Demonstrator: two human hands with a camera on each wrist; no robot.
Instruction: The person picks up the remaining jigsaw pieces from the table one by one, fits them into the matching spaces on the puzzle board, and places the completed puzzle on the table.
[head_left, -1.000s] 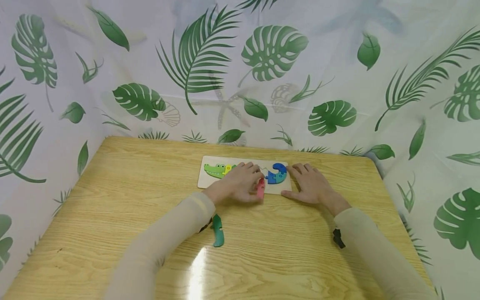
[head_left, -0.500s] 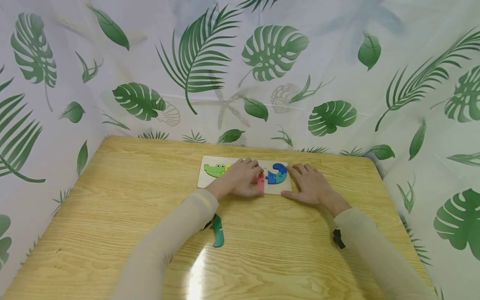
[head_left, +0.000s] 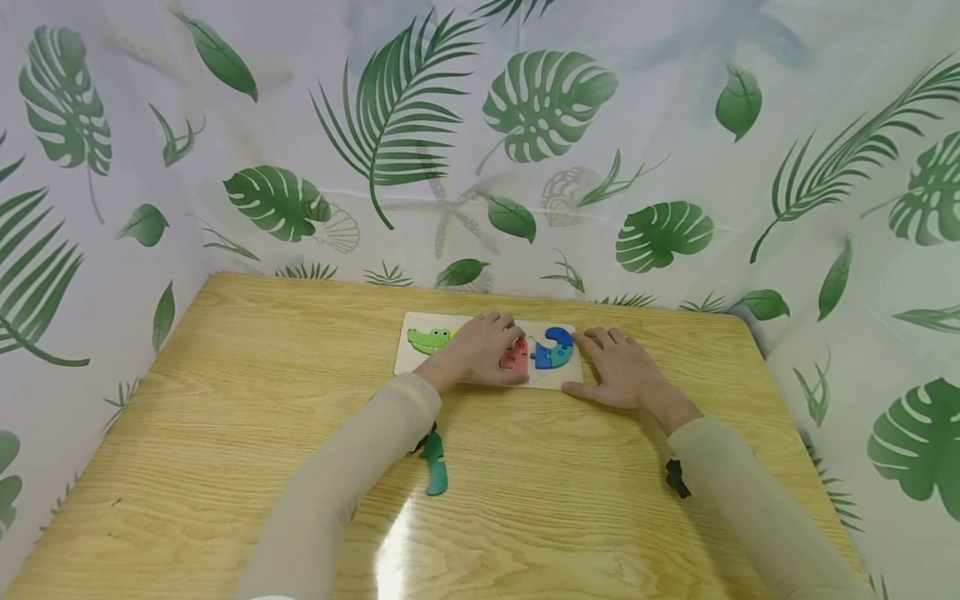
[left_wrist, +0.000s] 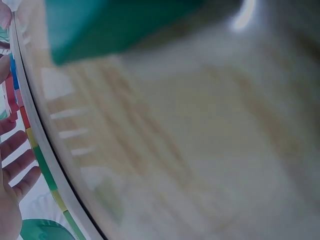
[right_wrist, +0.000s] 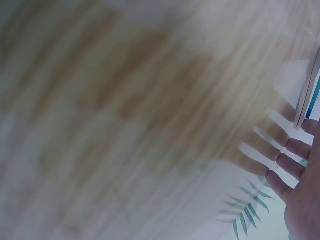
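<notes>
A wooden crocodile puzzle board (head_left: 408, 364) lies near the table's far edge, with a green head piece (head_left: 430, 340) at its left end and blue tail pieces (head_left: 553, 348) at its right. Over its middle my left hand (head_left: 476, 350) pinches a pinkish-red puzzle piece (head_left: 521, 360) between thumb and fingers, just left of the blue pieces. The left wrist view shows the red piece (left_wrist: 10, 95) at the fingertips, close over the board. My right hand (head_left: 626, 371) rests with spread fingers at the board's right end. My left hand covers the board's middle pieces.
A loose teal puzzle piece (head_left: 436, 464) lies on the wooden table (head_left: 525, 508) near the left sleeve; it looms large in the left wrist view. A leaf-print cloth (head_left: 562, 192) stands behind and beside the table. Dark objects (head_left: 677, 478) show beneath both sleeves.
My left hand has brought the pinkish-red piece up and away from the board's near edge, onto its middle beside the blue pieces. My right hand has stayed in place.
</notes>
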